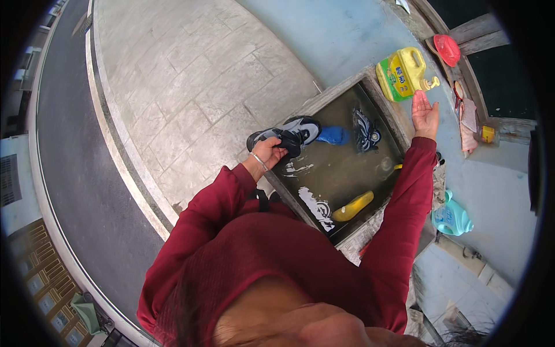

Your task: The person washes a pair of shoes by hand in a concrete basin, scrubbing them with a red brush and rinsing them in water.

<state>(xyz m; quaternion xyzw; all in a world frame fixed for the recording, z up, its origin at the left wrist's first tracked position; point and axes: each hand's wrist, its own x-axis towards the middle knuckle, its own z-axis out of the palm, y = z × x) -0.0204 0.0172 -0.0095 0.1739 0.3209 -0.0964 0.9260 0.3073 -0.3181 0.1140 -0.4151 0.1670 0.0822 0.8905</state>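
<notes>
My left hand (267,154) is closed on a black and grey sneaker (296,132), gripping its dark tongue or collar over the left rim of a stone water basin (277,194). Stretched out to the right, my right hand (425,114) is open, palm up and fingers extended, just below the pump spout of a yellow detergent jug (404,74). In the cloudy water lie a dark patterned shoe (365,132), partly submerged, and a blue object (333,135) beside the held sneaker. A yellow, sole-shaped object (353,206) floats near the basin's close end.
A turquoise bottle (452,216) lies right of my forearm. Along the window ledge are a red scoop-like item (447,50), cloths (468,118) and a small yellow-labelled container (488,135). Paved ground (191,87) and a road (87,144) stretch off to the left.
</notes>
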